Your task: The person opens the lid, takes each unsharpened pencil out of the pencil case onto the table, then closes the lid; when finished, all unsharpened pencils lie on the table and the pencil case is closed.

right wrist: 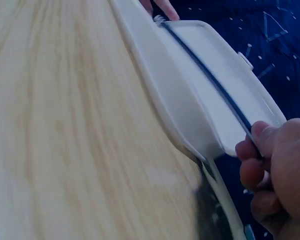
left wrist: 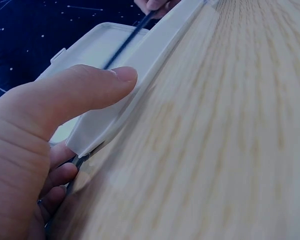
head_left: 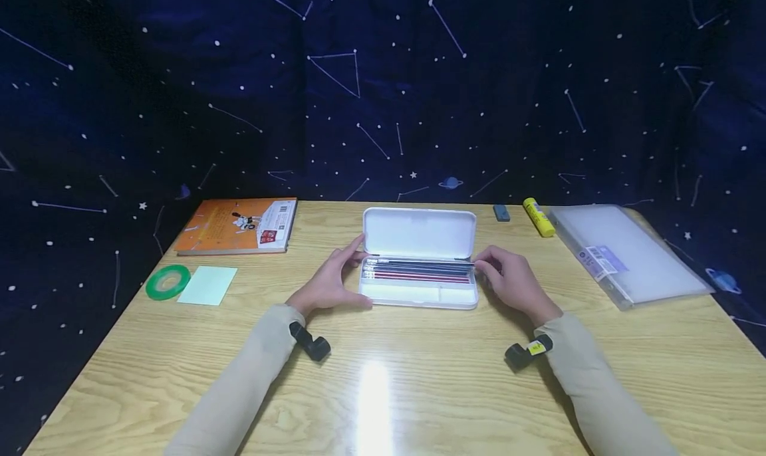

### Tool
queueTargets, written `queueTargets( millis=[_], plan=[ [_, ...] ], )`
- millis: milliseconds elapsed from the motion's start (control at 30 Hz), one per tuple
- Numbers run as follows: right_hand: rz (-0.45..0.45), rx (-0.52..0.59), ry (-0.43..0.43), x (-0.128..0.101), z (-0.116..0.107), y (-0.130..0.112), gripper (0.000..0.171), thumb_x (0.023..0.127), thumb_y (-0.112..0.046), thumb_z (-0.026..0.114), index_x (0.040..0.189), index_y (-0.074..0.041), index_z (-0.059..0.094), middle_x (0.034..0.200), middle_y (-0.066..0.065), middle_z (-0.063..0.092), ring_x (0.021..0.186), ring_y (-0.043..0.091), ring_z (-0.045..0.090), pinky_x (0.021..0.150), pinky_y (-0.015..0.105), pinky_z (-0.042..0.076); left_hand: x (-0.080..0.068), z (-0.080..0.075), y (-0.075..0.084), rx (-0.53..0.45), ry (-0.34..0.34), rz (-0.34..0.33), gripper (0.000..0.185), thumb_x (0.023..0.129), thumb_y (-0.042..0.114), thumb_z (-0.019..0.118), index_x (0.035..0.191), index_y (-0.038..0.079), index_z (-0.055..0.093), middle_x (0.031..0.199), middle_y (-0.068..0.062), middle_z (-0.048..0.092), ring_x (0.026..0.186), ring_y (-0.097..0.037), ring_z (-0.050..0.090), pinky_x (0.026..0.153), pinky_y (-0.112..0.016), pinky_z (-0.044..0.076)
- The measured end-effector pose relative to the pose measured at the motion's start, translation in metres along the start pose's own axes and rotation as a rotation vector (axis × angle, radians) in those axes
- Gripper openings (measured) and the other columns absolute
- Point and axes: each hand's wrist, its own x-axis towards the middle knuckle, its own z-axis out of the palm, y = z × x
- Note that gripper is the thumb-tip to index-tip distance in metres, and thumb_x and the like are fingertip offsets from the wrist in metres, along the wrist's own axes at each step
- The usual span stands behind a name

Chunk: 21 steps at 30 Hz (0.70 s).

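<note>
Pencil (right wrist: 215, 84) lies pinched in the right fingers (right wrist: 252, 172).

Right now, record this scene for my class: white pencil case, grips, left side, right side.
White pencil case: open, rectangular; slim dark blue and red pencils inside
Left grip: holds the case's left end
Right grip: pinches the right end of one dark blue pencil
Left side: orange book, round green tape roll, pale green paper square
Right side: blue-grey block, yellow cylindrical glue stick, clear plastic binder
</note>
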Motion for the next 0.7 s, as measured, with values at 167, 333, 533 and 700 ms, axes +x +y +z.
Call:
queueTargets(
  millis=[167, 333, 533, 700],
  plan=[
    [0.048, 0.182, 0.028, -0.005, -0.013, 0.011, 0.016, 0.098, -0.012, 0.053, 0.1, 0.002, 0.063, 0.083, 0.019, 0.064, 0.057, 0.009, 0.054, 0.047, 0.023, 0.043, -0.001, -0.002, 0.001, 0.001, -0.008, -0.004, 0.129, 0.053, 0.019, 0.095, 0.155, 0.023, 0.016, 0.137, 0.0, 0.055, 0.115, -0.02, 0.047, 0.11, -0.036, 0.035],
    [0.089, 0.244, 0.029, -0.009, -0.031, 0.026, 0.022, 0.099, -0.016, 0.053, 0.103, 0.003, 0.062, 0.082, 0.023, 0.063, 0.055, 0.007, 0.054, 0.039, 0.024, 0.04, -0.002, -0.001, 0.0, -0.014, 0.013, 0.0, 0.128, 0.052, 0.018, 0.095, 0.155, 0.022, 0.018, 0.136, -0.001, 0.056, 0.115, -0.021, 0.047, 0.11, -0.038, 0.035],
    [0.137, 0.239, 0.044, -0.023, -0.059, 0.051, 0.022, 0.098, -0.016, 0.054, 0.103, 0.004, 0.063, 0.069, 0.007, 0.063, 0.051, 0.006, 0.053, 0.038, 0.026, 0.042, -0.002, 0.002, -0.002, -0.005, -0.014, -0.006, 0.128, 0.054, 0.022, 0.095, 0.155, 0.028, 0.016, 0.138, 0.001, 0.054, 0.116, -0.02, 0.046, 0.11, -0.037, 0.035],
    [0.092, 0.176, 0.082, -0.03, -0.082, 0.067, 0.019, 0.097, -0.01, 0.055, 0.1, 0.006, 0.063, 0.07, -0.007, 0.064, 0.051, 0.004, 0.054, 0.04, 0.022, 0.039, 0.0, -0.001, 0.0, 0.004, -0.006, -0.005, 0.128, 0.053, 0.02, 0.095, 0.155, 0.028, 0.018, 0.136, 0.001, 0.055, 0.114, -0.021, 0.047, 0.109, -0.038, 0.036]
  ],
)
